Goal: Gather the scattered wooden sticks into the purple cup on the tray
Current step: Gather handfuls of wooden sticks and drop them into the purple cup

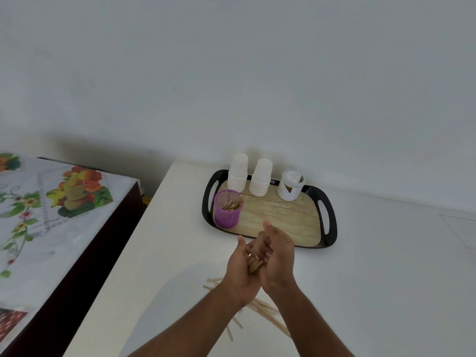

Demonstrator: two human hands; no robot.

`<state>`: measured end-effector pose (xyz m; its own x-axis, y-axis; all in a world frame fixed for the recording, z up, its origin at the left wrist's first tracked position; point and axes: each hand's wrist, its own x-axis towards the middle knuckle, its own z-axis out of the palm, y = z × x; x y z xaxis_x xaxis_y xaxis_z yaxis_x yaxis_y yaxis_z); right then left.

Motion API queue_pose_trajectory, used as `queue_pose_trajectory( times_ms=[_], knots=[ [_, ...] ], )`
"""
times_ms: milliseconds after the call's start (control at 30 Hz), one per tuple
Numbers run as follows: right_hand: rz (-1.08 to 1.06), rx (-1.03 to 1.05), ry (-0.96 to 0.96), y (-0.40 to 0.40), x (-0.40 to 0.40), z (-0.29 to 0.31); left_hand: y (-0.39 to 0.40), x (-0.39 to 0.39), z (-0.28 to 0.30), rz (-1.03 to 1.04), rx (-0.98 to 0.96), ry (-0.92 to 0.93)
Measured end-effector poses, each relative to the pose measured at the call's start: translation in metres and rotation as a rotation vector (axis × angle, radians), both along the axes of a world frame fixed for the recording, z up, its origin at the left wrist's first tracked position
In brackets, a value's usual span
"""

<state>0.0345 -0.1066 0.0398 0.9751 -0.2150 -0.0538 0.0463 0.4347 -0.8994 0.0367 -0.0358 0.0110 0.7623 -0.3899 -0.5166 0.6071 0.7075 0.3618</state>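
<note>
A person's two bare hands meet above a white desk, seen from a head camera looking down. The left hand and right hand are pressed together around a small bundle of sticks; the bundle's ends show between the palms. Both grips are closed on the bundle, fingers curled, the left thumb raised. The hands hover just in front of the near edge of a tray.

More loose sticks lie scattered on the desk beneath the wrists and forearms, some partly hidden by them.

The tray is black-rimmed with a wood-patterned floor and a handle slot at each end. A purple mesh cup stands upright at its left end, already holding a cluster of sticks that lean toward its right side. At the tray's far edge stand two stacks of white paper cups, upside down, and to their right a white jar.

To the left of the desk, across a dark gap, is a surface covered with a flower-and-fruit cloth. A plain pale wall fills the upper half.
</note>
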Motion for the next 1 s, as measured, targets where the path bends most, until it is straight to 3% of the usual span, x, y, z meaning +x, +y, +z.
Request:
queue_pose_trajectory(
  times_ms=[67,300,467,600,1000],
  knots=[
    [0.028,0.035,0.013,-0.001,0.011,0.0,0.01,0.006,-0.009,0.037,0.19,-0.062],
    [0.041,0.062,0.049,0.001,0.068,0.014,0.098,0.03,-0.085,0.327,1.468,-0.563],
    [0.02,0.073,0.021,0.018,0.117,0.027,0.166,0.033,-0.132,-0.065,2.007,-0.61],
    [0.001,0.027,0.008,0.035,0.157,0.026,0.17,0.035,-0.134,-0.275,2.138,-0.708],
    [0.069,-0.363,-0.082,0.058,0.194,-0.022,0.169,0.036,-0.13,-0.266,2.119,-0.689]
  ],
)
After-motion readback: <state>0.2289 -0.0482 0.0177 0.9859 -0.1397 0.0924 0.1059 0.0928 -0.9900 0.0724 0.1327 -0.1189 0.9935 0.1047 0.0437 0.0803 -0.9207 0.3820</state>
